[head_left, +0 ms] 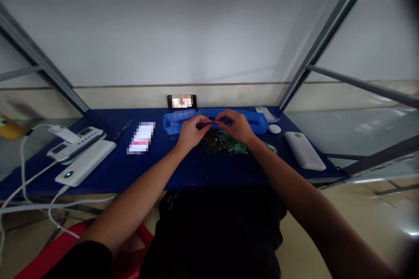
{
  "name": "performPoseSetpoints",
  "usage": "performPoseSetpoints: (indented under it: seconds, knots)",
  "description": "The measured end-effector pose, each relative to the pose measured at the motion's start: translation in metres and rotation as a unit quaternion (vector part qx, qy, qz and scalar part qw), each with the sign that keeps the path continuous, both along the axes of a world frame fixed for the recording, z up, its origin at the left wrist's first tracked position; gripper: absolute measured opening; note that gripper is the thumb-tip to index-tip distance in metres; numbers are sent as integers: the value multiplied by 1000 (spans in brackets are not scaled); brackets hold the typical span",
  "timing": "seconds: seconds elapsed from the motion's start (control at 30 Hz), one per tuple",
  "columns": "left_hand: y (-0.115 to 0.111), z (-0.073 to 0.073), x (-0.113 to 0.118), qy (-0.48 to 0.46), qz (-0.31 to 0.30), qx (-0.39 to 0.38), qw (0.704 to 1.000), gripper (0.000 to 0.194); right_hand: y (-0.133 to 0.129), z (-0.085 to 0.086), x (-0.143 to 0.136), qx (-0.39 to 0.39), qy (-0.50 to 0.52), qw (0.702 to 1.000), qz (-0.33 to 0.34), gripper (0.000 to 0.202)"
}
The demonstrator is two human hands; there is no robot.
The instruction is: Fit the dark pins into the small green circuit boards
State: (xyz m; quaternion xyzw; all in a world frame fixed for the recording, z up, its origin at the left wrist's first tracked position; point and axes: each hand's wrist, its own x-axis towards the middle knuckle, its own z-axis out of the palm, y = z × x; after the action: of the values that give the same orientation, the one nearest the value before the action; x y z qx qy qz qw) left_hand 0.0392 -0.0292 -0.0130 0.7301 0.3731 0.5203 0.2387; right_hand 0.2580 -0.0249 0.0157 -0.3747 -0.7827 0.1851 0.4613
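My left hand (194, 130) and my right hand (236, 125) meet fingertip to fingertip above the middle of the blue table. Both are pinched around something small and dark between them, too tiny to make out. Just below them lies a pile of thin metal pieces (214, 144), with green items in clear plastic (238, 148) to its right, partly under my right forearm. Behind my hands stand a smaller blue bin (173, 127) on the left and a longer blue bin (260, 124) on the right.
On the blue table (111, 174), a lit phone (141, 138), white power bank (85, 163) and cabled power strip (77, 144) lie left. Another phone (182, 102) leans behind the bins. A white round lid (274, 129) and white device (304, 151) lie right. Metal posts flank the table.
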Motion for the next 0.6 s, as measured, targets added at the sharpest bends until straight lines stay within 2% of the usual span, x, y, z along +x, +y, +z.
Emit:
performPoseSetpoints:
  seconds: [0.33, 0.47, 0.6]
  knots:
    - [-8, 10, 0, 4, 24, 12, 1000, 25, 3, -10, -3, -52, -11, 998, 26, 8]
    - [-9, 11, 1, -9, -7, -4, 1000, 34, 4, -10, -4, -67, 24, 997, 20, 15]
    - [-9, 11, 2, -8, -7, -3, 1000, 31, 3, -5, -5, -78, 78, 994, 18, 23]
